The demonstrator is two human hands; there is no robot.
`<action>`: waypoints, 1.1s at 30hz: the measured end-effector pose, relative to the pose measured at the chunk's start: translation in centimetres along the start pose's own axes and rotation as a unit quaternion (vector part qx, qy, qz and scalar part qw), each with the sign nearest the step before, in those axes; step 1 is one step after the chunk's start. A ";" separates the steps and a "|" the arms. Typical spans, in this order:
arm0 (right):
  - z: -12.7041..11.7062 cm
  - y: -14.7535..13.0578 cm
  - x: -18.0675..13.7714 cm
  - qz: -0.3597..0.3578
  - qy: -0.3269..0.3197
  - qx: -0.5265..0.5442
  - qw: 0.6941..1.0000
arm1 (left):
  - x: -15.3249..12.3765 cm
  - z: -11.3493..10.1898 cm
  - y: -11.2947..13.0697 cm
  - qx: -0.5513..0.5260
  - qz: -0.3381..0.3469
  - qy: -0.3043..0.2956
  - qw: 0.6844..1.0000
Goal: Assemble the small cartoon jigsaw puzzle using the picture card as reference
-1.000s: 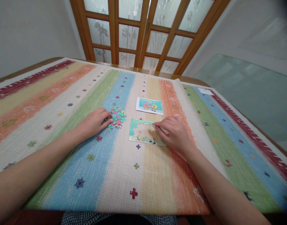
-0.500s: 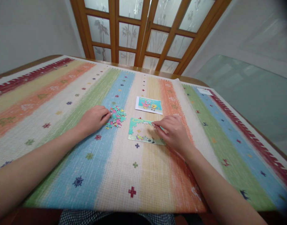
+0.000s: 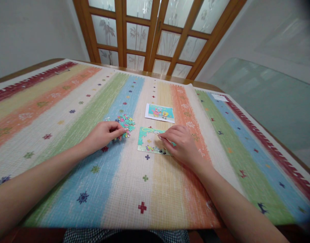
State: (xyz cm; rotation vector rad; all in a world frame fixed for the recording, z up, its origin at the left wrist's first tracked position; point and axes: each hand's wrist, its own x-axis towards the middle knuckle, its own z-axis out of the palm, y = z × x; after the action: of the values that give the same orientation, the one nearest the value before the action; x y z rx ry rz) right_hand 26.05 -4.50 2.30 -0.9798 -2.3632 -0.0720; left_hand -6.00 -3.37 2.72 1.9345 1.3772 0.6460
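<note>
A partly assembled jigsaw puzzle (image 3: 142,147) lies flat, its border joined around an open middle where the tablecloth shows. Over its right half is my right hand (image 3: 180,143), thumb and forefinger pinched on a small puzzle piece (image 3: 160,136). My left hand (image 3: 105,133) hovers at the near left side of a heap of loose puzzle pieces (image 3: 128,122), its fingers closed in a pinch with a small piece at the tips. The heap is mostly teal, pink and yellow, and my left fingers hide part of it.
Just beyond the puzzle lies a printed reference picture (image 3: 160,113) with cartoon figures. A striped tablecloth (image 3: 129,189) covers the table. A small white paper (image 3: 220,97) sits near the far right edge. Wooden glass-paned doors (image 3: 148,37) stand behind the table.
My left hand has shifted right across the near side of the heap, uncovering pieces at its left. My right hand has moved slightly left over the puzzle, still pinching.
</note>
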 end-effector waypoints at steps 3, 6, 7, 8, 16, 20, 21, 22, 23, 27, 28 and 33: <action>0.2 -1.5 0.3 0.000 0.008 0.024 1.000 | -0.3 0.8 0.3 0.026 0.015 0.020 0.999; 0.6 -3.2 0.5 -0.004 -0.019 0.031 0.999 | -0.4 1.6 0.4 0.076 0.072 0.059 0.993; 0.8 -3.6 0.5 -0.008 -0.030 0.031 0.999 | -0.4 1.9 0.4 0.089 0.091 0.067 0.990; 1.0 -4.0 0.5 -0.015 -0.037 0.029 0.999 | -0.4 2.1 0.4 0.101 0.106 0.072 0.987; 1.4 -5.2 0.4 -0.063 -0.080 0.007 0.995 | -0.4 2.3 0.4 0.149 0.165 0.076 0.972; 1.0 -5.1 0.3 -0.069 -0.079 0.006 0.994 | 0.1 1.2 -0.9 0.232 0.190 0.070 0.951; 1.0 -4.9 0.3 -0.068 -0.076 0.005 0.995 | 0.3 0.9 -1.3 0.252 0.194 0.070 0.946; 0.9 -4.8 0.3 -0.065 -0.072 0.005 0.995 | 0.5 0.7 -1.7 0.268 0.194 0.075 0.941; 0.8 -4.6 0.2 -0.063 -0.068 0.005 0.996 | 0.6 0.4 -2.1 0.281 0.190 0.084 0.937; 0.5 -3.7 0.0 -0.054 -0.051 0.005 0.997 | 1.2 -0.8 -3.2 0.302 0.167 0.123 0.930; 0.4 -3.4 -0.1 -0.050 -0.050 0.004 0.997 | 1.3 -1.2 -3.4 0.305 0.163 0.126 0.930; -0.5 -1.9 -0.3 -0.036 -0.025 -0.001 0.999 | 1.4 -3.4 -5.1 0.295 0.134 0.130 0.937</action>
State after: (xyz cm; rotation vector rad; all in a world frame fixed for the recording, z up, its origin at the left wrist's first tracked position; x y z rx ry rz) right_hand 25.19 -6.24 2.90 -0.9077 -2.4450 -0.0785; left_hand -11.11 -0.09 1.16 2.6251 1.6142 0.6847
